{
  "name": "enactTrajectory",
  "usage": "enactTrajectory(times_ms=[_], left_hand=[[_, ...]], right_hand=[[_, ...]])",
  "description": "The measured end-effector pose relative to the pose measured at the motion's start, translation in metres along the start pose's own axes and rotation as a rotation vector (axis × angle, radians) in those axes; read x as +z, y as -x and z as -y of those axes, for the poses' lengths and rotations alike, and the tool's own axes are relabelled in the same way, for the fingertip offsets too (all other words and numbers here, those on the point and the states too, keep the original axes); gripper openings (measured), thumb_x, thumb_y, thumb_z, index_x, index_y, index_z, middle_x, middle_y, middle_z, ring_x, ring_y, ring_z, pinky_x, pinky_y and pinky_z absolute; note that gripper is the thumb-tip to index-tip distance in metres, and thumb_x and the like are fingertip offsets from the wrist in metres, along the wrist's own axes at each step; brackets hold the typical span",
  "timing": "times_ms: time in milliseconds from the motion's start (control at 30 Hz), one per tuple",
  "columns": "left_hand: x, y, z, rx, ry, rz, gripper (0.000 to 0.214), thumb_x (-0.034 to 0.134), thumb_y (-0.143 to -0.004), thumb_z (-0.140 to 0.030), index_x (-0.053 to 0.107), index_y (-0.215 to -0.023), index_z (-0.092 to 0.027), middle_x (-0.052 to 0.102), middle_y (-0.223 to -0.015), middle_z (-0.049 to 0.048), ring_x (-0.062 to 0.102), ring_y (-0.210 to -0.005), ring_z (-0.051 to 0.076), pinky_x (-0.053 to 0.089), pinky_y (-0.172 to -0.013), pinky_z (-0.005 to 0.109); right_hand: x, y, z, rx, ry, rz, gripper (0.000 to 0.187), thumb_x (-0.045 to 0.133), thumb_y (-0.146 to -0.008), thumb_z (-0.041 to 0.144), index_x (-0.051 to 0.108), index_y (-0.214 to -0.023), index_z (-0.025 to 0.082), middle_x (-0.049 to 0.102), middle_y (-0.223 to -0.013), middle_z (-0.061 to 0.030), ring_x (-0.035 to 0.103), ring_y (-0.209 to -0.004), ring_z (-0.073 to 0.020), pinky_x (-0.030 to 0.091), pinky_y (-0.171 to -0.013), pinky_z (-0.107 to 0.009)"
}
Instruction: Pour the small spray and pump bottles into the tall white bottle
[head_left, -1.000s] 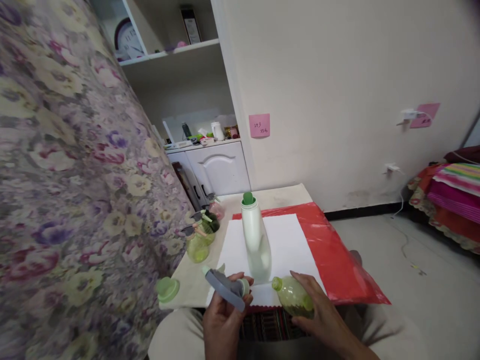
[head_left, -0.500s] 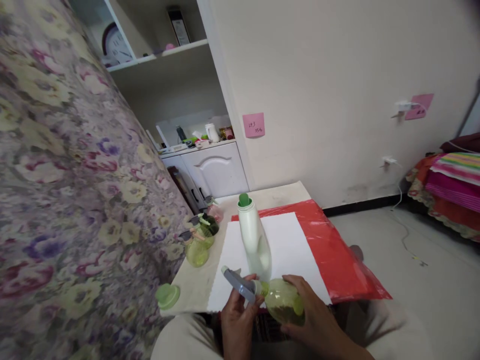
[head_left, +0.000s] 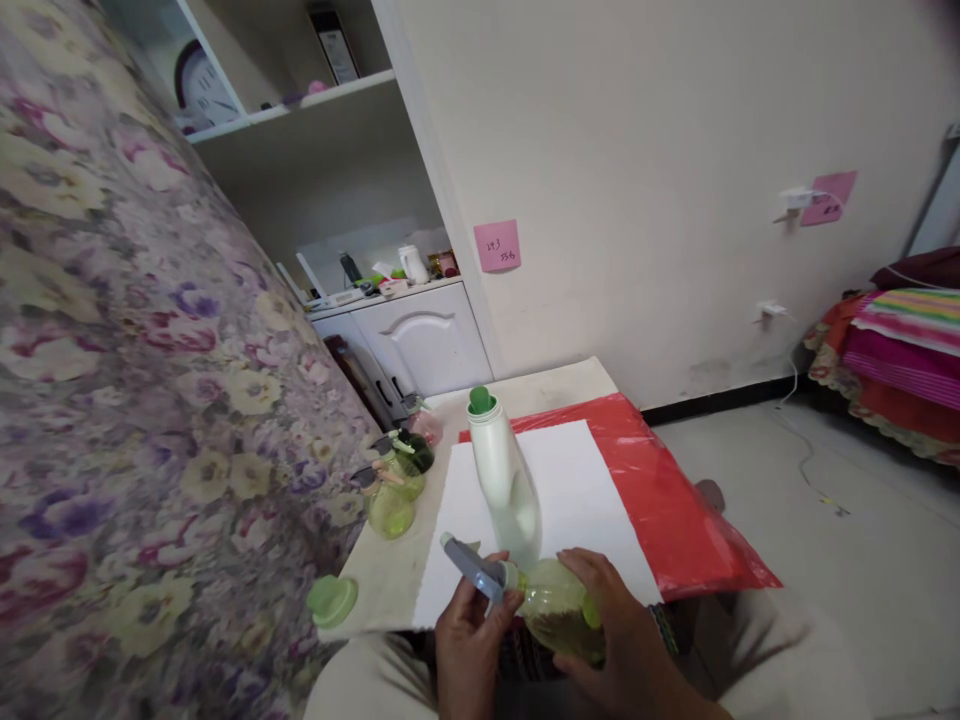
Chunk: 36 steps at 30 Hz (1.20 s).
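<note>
A yellow-green see-through spray bottle [head_left: 551,605] with a grey trigger head lies tilted on its side between my hands, over the table's near edge. My left hand [head_left: 474,625] pinches the neck and collar just below the grey head. Around the round body wraps my right hand [head_left: 615,625]. Just beyond stands a tall pale-green detergent bottle [head_left: 504,480], uncapped, with a green spout in its mouth. Its likely cap, a light green cup [head_left: 331,601], rests on the table's left front corner.
Several other spray bottles [head_left: 391,512] line the table's left side by the floral curtain [head_left: 187,420]. A white sheet [head_left: 570,480] lies over a red plastic cover [head_left: 675,520]. A white cabinet [head_left: 427,340] and wall are behind.
The view has shifted slightly. My hands keep the same hold on the spray bottle, with little visible movement. The detergent bottle and green cup stay in place.
</note>
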<state>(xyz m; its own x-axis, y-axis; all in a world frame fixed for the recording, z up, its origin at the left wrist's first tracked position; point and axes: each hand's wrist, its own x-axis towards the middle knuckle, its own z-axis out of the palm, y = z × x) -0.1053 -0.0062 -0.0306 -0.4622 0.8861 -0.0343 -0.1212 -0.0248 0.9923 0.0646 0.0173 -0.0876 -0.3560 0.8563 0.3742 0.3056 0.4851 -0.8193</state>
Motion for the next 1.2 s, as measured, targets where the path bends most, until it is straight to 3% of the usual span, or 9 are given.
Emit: enactTrajectory(times_ms=[267,567,867,1200], left_hand=[[0.003,0.003,-0.008,-0.015,0.037,-0.067,0.045,0.087,-0.051,-0.035,0.075,-0.090,-0.017,0.078,-0.087,0.0084,0.070,-0.080,0.027,0.057,-0.059,0.030],[-0.004,0.000,-0.003,0.020,0.020,0.024,0.040,0.083,-0.061,-0.036,0.075,-0.095,-0.016,0.077,-0.095,0.0097,0.069,-0.087,0.027,0.055,-0.074,0.031],[-0.005,-0.001,-0.009,-0.012,-0.009,0.054,0.041,0.084,-0.058,-0.036,0.075,-0.093,-0.016,0.077,-0.095,0.0103,0.069,-0.092,0.029,0.055,-0.079,0.034],[-0.013,-0.006,-0.003,0.045,-0.025,0.054,0.040,0.080,-0.065,-0.039,0.074,-0.097,-0.015,0.076,-0.096,0.0092,0.066,-0.094,0.025,0.051,-0.082,0.031]], right_hand=[[0.012,0.003,-0.005,-0.020,-0.011,-0.056,0.090,0.062,-0.057,0.007,0.029,-0.138,0.027,0.043,-0.138,-0.0114,0.041,-0.130,-0.0331,0.038,-0.108,-0.051],[-0.003,-0.003,0.015,0.046,-0.251,0.036,0.081,0.062,-0.057,0.008,0.039,-0.133,0.023,0.046,-0.131,-0.0100,0.045,-0.125,-0.0279,0.038,-0.108,-0.043],[-0.010,-0.002,0.019,0.147,-0.193,0.036,0.075,0.064,-0.058,0.010,0.038,-0.127,0.023,0.050,-0.126,-0.0085,0.049,-0.120,-0.0261,0.041,-0.104,-0.039],[-0.007,-0.002,0.014,-0.028,-0.243,0.035,0.075,0.065,-0.062,0.009,0.038,-0.130,0.025,0.044,-0.127,-0.0080,0.044,-0.122,-0.0270,0.038,-0.106,-0.042]])
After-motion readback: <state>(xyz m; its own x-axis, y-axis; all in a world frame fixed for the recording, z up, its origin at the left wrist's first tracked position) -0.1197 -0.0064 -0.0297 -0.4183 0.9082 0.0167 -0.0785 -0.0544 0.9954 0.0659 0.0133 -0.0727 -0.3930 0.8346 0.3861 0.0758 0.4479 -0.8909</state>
